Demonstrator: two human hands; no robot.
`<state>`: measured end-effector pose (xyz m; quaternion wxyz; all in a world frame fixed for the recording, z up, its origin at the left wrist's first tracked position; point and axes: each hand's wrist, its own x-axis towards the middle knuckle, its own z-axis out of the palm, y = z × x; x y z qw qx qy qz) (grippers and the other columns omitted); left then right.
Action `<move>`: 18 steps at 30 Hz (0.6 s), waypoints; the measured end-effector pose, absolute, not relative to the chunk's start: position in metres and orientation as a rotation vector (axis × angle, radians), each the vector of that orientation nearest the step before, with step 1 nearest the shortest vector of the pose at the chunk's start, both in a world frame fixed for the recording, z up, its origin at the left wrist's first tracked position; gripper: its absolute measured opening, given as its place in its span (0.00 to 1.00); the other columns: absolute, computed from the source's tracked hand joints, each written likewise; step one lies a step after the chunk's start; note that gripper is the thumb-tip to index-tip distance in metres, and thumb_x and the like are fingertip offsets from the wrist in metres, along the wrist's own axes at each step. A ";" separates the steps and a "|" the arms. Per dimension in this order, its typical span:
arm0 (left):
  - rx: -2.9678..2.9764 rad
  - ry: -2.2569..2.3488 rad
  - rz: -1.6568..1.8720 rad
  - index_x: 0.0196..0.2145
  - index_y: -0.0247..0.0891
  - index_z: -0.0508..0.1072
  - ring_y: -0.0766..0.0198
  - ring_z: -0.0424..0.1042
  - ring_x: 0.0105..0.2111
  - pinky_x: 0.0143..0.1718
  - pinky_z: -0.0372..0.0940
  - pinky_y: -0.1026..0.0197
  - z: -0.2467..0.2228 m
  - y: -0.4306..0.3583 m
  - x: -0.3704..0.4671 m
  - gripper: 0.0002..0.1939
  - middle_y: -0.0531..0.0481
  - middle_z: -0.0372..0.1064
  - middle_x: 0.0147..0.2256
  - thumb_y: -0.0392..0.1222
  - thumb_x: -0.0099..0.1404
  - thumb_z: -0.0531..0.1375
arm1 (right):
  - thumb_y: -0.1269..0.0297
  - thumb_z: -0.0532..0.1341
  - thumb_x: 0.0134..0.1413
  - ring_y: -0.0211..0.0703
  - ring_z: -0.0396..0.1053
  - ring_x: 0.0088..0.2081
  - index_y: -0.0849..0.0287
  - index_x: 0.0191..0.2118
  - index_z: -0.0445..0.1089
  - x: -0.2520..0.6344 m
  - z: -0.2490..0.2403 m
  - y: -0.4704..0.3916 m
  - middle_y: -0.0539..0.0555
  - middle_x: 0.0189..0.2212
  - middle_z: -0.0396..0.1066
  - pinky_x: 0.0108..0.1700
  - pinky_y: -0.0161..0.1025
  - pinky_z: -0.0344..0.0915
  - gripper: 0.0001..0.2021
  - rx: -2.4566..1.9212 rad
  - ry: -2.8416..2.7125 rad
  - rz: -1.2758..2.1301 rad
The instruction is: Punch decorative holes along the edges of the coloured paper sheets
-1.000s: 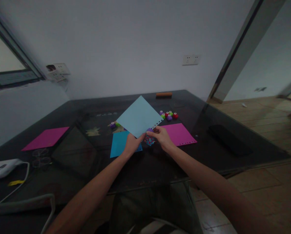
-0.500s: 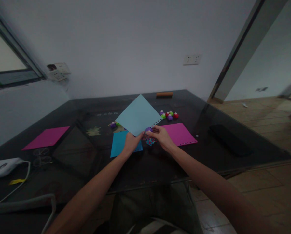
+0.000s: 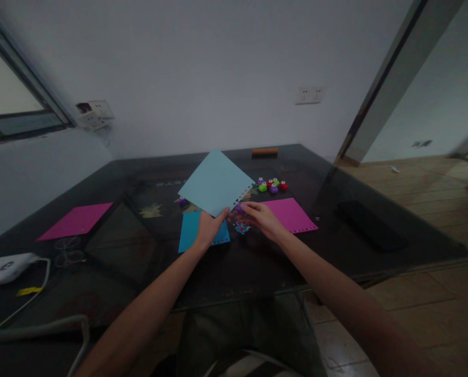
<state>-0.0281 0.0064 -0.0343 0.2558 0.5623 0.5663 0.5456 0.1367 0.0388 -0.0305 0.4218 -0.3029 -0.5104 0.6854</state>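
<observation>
My left hand (image 3: 210,228) is closed on the lower corner of a light blue sheet (image 3: 216,180), which is raised and tilted above the table. Small notches or holes line the sheet's lower right edge. Between the fingertips of my right hand (image 3: 263,217) is a small purple craft punch (image 3: 239,208), close by that edge; whether it touches the paper I cannot tell. Beneath the hands lies a small heap of coloured paper bits (image 3: 242,228). A blue sheet (image 3: 189,230) rests partly under my left hand, and a pink sheet (image 3: 289,214) lies beside my right.
Several purple, green and red punches (image 3: 273,187) stand behind the pink sheet; another purple one (image 3: 182,201) is at the left. Farther out are a second pink sheet (image 3: 77,220), a white power strip (image 3: 8,269), a black case (image 3: 369,225) and a brown roll (image 3: 264,152).
The light blue sheet has shifted left and slightly up with my left hand. My right hand and the purple punch have come away from between the left fingers, so a gap shows between the hands.
</observation>
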 end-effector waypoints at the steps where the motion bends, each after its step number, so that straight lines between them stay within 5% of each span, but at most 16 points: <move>1: 1.521 1.523 1.478 0.25 0.34 0.72 0.59 0.73 0.26 0.34 0.68 0.58 -0.033 0.006 -0.028 0.10 0.45 0.75 0.25 0.44 0.56 0.59 | 0.55 0.65 0.44 0.40 0.72 0.33 0.60 0.35 0.72 0.138 -0.031 0.040 0.56 0.32 0.75 0.36 0.36 0.68 0.15 -0.749 -1.282 1.727; 18: 1.453 1.504 1.459 0.30 0.33 0.72 0.59 0.74 0.25 0.30 0.69 0.60 -0.030 0.006 -0.027 0.10 0.44 0.75 0.26 0.43 0.56 0.59 | 0.47 0.49 0.57 0.41 0.72 0.30 0.62 0.32 0.72 0.151 -0.037 0.059 0.58 0.27 0.74 0.38 0.40 0.68 0.23 -0.799 -1.207 1.842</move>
